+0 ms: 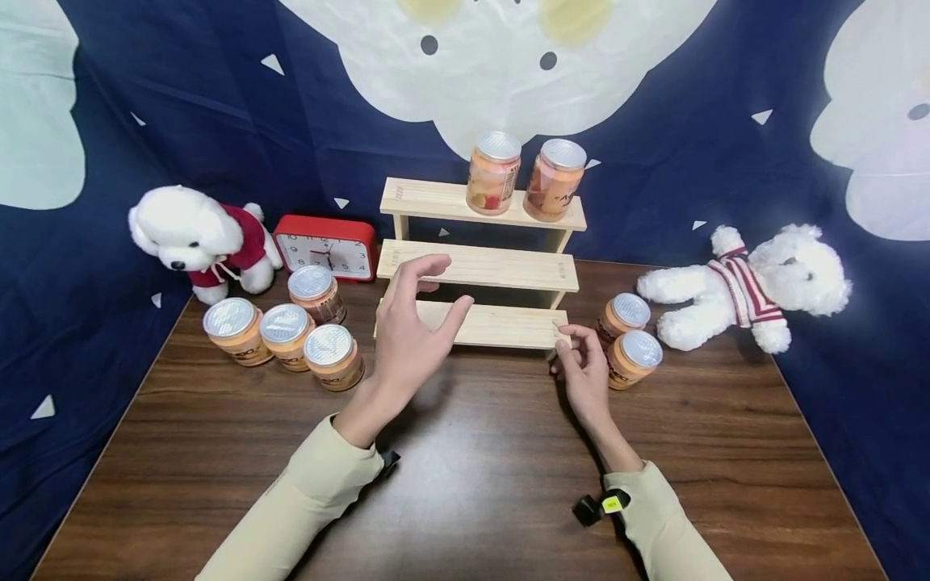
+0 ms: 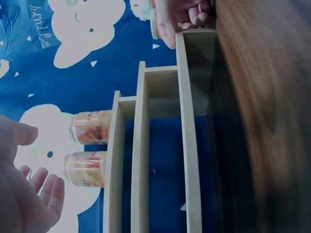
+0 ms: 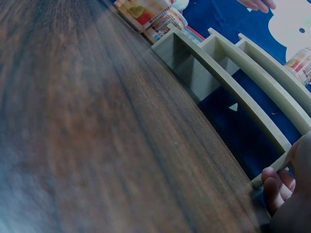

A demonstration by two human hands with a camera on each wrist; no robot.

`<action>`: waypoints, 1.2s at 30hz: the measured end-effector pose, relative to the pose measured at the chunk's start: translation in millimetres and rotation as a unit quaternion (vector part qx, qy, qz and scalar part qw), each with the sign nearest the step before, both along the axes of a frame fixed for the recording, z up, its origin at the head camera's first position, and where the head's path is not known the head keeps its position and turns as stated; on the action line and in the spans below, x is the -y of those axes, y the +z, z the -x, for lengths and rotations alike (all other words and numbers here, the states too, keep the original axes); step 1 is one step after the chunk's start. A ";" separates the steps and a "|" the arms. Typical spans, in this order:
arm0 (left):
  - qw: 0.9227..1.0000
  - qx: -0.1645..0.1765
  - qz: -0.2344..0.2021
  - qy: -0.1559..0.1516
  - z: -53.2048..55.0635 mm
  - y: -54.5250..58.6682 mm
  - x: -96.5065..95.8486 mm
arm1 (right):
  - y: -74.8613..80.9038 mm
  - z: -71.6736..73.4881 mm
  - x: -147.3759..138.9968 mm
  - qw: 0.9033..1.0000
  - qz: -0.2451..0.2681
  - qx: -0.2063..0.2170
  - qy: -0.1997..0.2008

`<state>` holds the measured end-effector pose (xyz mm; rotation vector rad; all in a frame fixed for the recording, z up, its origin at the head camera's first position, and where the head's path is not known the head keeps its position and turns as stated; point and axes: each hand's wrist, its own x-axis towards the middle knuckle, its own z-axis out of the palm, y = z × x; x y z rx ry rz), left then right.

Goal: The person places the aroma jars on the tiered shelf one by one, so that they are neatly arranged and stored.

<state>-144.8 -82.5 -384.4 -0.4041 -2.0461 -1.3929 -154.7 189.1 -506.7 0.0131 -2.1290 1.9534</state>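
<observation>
A three-tier wooden step shelf (image 1: 475,265) stands on the table, with two fruit jars (image 1: 494,173) upright on its top tier. My left hand (image 1: 414,327) hovers in front of the shelf's left half, thumb spread away from bent fingers, nothing between them. In the left wrist view the same hand (image 2: 29,179) shows at the left edge, palm partly turned up. At the right end of the lowest tier, my right hand (image 1: 584,371) grips the corner with thumb and fingers. The right wrist view shows its curled fingers (image 3: 277,187) against that end board.
Several lidded jars (image 1: 330,355) stand left of the shelf, before a red clock (image 1: 327,246) and a white plush dog (image 1: 192,234). Two more jars (image 1: 634,359) are close beside my right hand. A plush toy in a striped top (image 1: 741,290) lies at the right.
</observation>
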 end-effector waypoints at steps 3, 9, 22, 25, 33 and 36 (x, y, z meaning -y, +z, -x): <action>1.000 -0.001 0.004 0.006 -5.2 -3.1 6.9 | -0.2 -0.2 -0.1 1.000 0.000 0.002 -0.003; 0.999 -0.027 -0.004 0.020 -12.8 -5.1 23.5 | -0.5 0.1 0.3 1.000 0.001 -0.001 -0.001; 0.995 -0.031 -0.012 0.092 -24.3 -15.2 71.4 | 1.8 0.4 1.2 1.000 0.004 -0.002 -0.001; 0.993 -0.030 -0.016 0.111 -25.7 -16.7 79.8 | 2.3 0.5 1.4 1.000 0.004 0.000 0.000; 0.988 -0.035 -0.015 0.148 -28.0 -16.1 100.2 | 1.2 0.2 0.5 1.000 -0.002 0.000 -0.003; 0.986 -0.034 -0.009 0.166 -30.5 -17.1 106.6 | 1.4 -0.4 0.6 1.000 0.001 -0.001 -0.002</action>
